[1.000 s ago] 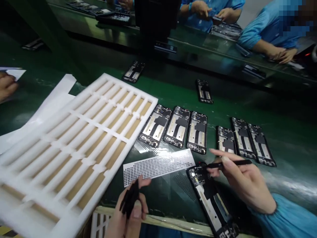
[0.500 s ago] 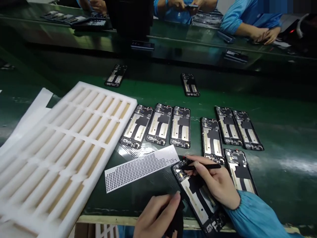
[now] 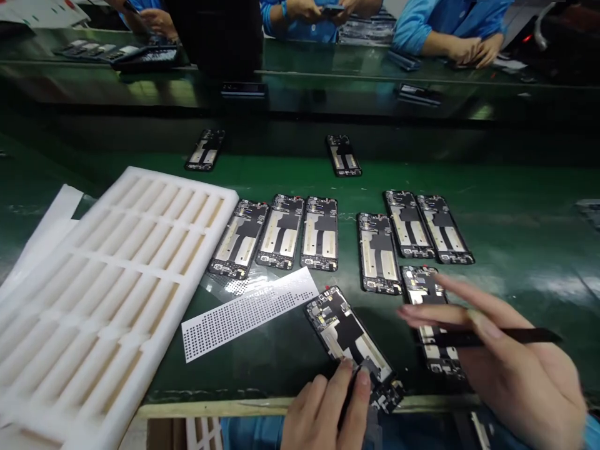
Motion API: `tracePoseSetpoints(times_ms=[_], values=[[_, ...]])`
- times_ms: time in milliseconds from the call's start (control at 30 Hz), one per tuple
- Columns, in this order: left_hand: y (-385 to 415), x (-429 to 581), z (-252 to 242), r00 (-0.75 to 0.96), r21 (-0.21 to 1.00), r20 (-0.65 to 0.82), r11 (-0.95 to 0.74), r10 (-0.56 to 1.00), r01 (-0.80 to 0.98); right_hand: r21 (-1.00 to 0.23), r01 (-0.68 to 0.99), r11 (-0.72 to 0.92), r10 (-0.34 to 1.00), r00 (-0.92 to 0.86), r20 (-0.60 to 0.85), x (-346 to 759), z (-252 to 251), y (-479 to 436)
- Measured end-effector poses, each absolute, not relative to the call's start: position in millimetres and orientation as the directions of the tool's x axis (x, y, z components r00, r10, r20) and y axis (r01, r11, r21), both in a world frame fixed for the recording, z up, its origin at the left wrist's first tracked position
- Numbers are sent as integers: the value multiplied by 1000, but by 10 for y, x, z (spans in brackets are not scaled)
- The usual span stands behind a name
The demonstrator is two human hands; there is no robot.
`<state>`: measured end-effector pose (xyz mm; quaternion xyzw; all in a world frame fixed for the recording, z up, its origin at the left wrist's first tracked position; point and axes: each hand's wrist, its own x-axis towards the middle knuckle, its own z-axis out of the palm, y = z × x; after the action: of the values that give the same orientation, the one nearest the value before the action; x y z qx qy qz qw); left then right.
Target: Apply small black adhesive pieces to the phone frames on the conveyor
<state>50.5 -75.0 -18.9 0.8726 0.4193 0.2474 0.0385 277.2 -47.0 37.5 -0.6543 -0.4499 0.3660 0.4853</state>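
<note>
An opened phone (image 3: 349,331) lies tilted near the front table edge, its circuit board and bare metal battery bay showing. My left hand (image 3: 325,406) is closed at its lower end, fingertips touching it. Something dark sits between those fingers, mostly hidden, and I cannot make out what it is. To the right, my right hand (image 3: 520,369) is slightly blurred and holds black tweezers (image 3: 510,337) between thumb and fingers. It hovers over another opened phone (image 3: 422,287), partly covering it. Left of the first phone lies a white sheet of small black round dots (image 3: 248,315).
A white foam tray (image 3: 145,265) with slots fills the left side. Several opened phones (image 3: 320,234) stand in groups across the green table (image 3: 281,175). Beyond a raised ledge, co-workers' hands (image 3: 475,50) and blue sleeves show.
My right hand with the tweezers has moved right, away from the phone's upper end. My left hand has moved right onto the phone's lower end. The view has shifted slightly.
</note>
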Motion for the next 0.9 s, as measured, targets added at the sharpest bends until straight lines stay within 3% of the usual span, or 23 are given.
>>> tracePoseSetpoints(times_ms=[100, 233, 567, 700, 833, 900], values=[[-768, 643, -154, 608, 233, 412, -723, 679, 650, -883, 448, -140, 989, 102, -105, 2990, 400, -830], [-814, 720, -188, 651, 216, 428, -770, 628, 601, -692, 718, 78, 989, -144, -39, 3112, 184, -1287], [-907, 814, -326, 674, 171, 439, -792, 594, 586, -503, 803, 320, 937, -346, 44, 3038, -67, -1412], [-898, 817, -346, 686, 125, 437, -795, 581, 594, -367, 869, 331, 929, -369, -38, 2953, -25, -1385], [-882, 783, -295, 672, 229, 383, -770, 633, 595, -171, 920, 351, 926, -369, -84, 2896, -3, -1396], [-862, 809, -245, 668, 198, 309, -733, 677, 651, -113, 932, 343, 930, -354, -101, 2885, 48, -1345]])
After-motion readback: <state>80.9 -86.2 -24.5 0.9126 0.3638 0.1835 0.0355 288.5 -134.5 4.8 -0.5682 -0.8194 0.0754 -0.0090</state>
